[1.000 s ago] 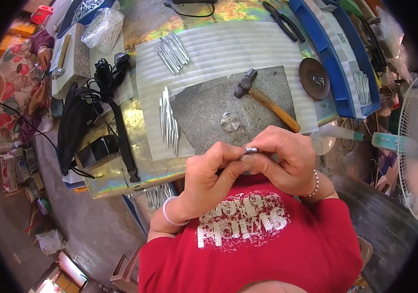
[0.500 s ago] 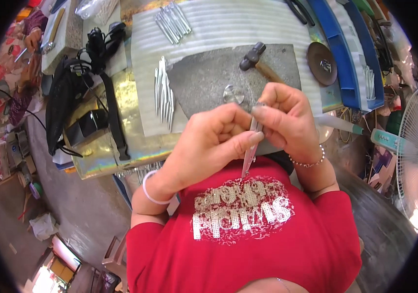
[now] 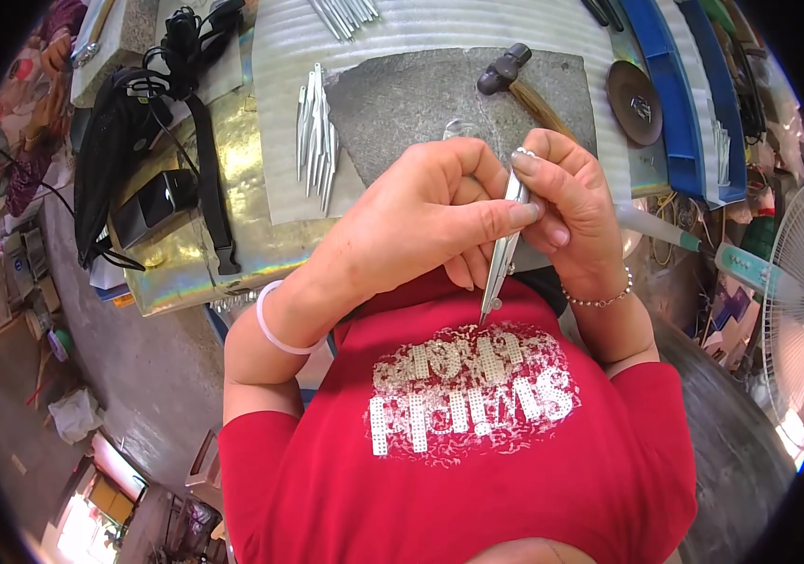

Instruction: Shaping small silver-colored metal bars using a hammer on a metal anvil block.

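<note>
Between both hands is what looks like a slim silver drawing compass [image 3: 499,273], its legs close together and its pointed end slanting down toward my red shirt. Small round screws show on its side near the tip. My left hand [image 3: 430,211] is closed on it from the left, thumb laid across the legs and fingers curled behind. My right hand [image 3: 567,193] pinches its upper end between thumb and forefinger; the fingers partly hide that end. Just beyond my hands lies a grey slab [image 3: 402,99] with a hammer [image 3: 524,85] and a small shiny round piece [image 3: 459,129], partly hidden.
Silver pointed legs [image 3: 315,141] lie left of the slab, with more metal rods [image 3: 346,14] behind. To the right are a brown round dish [image 3: 634,103] holding small parts, a blue tray [image 3: 679,122] and a fan [image 3: 792,273]. A black bag [image 3: 115,160] with straps sits left. Another person's hand [image 3: 56,56] shows far left.
The view has shifted, so the bench sits higher in the picture. My left thumb has moved up the compass, and more of its lower legs shows. Both hands still hold it.
</note>
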